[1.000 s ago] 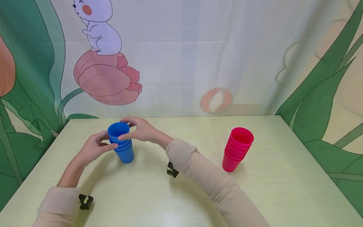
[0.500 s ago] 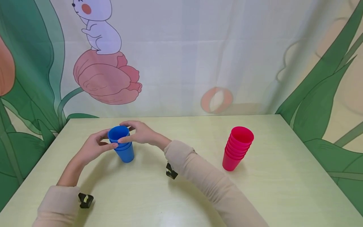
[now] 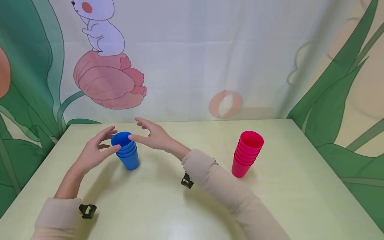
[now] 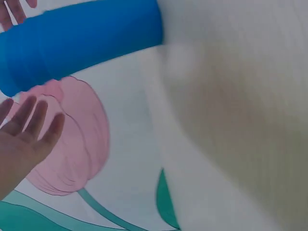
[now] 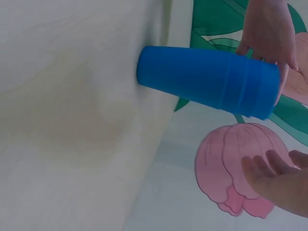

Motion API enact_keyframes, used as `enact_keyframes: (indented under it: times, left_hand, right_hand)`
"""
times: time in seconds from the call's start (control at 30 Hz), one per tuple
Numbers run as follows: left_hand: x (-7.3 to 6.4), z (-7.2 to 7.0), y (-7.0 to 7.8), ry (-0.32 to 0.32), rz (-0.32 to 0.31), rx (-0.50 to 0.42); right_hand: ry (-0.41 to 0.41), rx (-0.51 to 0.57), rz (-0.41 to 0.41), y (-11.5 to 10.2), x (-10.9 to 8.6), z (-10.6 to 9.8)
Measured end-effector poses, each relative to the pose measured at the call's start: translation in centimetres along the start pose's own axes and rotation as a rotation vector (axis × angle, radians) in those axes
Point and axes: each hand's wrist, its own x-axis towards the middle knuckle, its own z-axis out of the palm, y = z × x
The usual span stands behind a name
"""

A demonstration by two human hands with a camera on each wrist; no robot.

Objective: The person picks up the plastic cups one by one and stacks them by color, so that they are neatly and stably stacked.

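Observation:
A stack of nested blue cups (image 3: 129, 161) stands upright on the left part of the table, its top cup's mouth facing up. My left hand (image 3: 95, 150) is at the stack's left side, fingers spread and relaxed, the thumb overlapping the rim in the head view. On the other side, my right hand (image 3: 154, 135) has its fingers extended, with the thumb tip beside the rim. In the right wrist view a gap shows between the right hand (image 5: 279, 180) and the blue stack (image 5: 207, 79). Neither hand grips anything.
A stack of nested red cups (image 3: 247, 153) stands on the right part of the pale table (image 3: 144, 206). Behind the table hangs a printed curtain (image 3: 174, 66). Each sleeve has a small black device (image 3: 87, 211) near its cuff.
The top blue cup has sunk into the cups below it. Both hands have let go and parted, the right one moving away to the right with its fingers opening.

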Motion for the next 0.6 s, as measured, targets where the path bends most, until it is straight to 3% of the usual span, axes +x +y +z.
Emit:
enact_keyframes:
  times: [0.17, 0.37, 0.5, 0.6]
  left_hand:
    - [0.3, 0.0, 1.8, 0.076, 0.065, 0.023]
    - [0.6, 0.6, 5.2, 0.201, 0.089, 0.133]
    - [1.1, 1.4, 7.2, 0.259, 0.182, 0.153]
    - [1.8, 2.4, 8.2, 0.302, 0.272, 0.186]
  right_hand:
    - [0.104, -0.038, -0.056, -0.1, -1.9, -2.6]
    - [0.219, -0.098, -0.183, -1.2, -5.5, -7.0]
    - [0.324, -0.163, -0.244, -1.4, -8.4, -11.2]
    - [0.391, -0.255, -0.228, -0.9, -10.6, -14.7]
